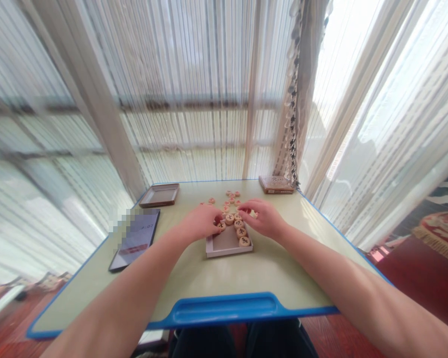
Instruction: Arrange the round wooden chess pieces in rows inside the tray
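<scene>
Blue table lip (224, 308) sits nearest me. Landmark is the shallow box (224, 247). Wooden discs (241, 232) fill its far end, more loose beyond it. Left hand (201, 222) and right hand (264, 217) curl onto them; I can't tell if either grips. Discs look light, hard and slick, so I'd pinch the rims. Phone (136, 238) lies left of the box. Smooth green tabletop (246, 273), curtains (194, 89) behind.

You have a dark phone (134, 239) lying at the left of your blue-edged worktop (246, 276), a shallow brown tray (159, 195) beyond it, a patterned box (276, 184) at the far right corner, and sheer curtains (194, 99) behind.
</scene>
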### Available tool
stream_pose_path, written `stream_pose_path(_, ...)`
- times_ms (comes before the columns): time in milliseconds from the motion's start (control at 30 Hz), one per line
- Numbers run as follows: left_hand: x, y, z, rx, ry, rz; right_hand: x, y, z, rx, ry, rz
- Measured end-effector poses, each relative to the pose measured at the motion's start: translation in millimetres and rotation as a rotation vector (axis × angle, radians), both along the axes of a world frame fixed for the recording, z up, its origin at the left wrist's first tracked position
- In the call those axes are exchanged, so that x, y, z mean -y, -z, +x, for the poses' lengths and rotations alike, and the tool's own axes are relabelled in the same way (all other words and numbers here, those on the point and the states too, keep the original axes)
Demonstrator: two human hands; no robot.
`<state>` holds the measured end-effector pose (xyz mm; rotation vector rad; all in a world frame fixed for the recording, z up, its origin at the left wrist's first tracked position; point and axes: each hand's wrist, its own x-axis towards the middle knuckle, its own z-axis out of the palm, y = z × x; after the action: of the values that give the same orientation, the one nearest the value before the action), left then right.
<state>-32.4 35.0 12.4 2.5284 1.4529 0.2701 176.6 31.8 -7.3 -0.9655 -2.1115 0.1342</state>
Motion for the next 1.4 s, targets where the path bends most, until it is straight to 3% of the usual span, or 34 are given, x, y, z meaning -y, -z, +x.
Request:
stream_pose_path(167,7,-5.1,5,-0.098,-0.07,-0.005,-1,0.8,1,0.026,-0.009,0.032)
stream_pose_path(367,12,-6.0,10,-0.013,-0.001,-0.051,1,0.1,-1,0.063,-0.034,0.051)
stream_pose_path(600,15,-2.0,15,0.021,-0.028,0.004,-1,1.3,0,0.038,-0.017,0.133)
stream_pose_path(1400,13,5.4,18,0.006,0.034,0.069,-2,1.8,0,0.058,-0.015,0.123)
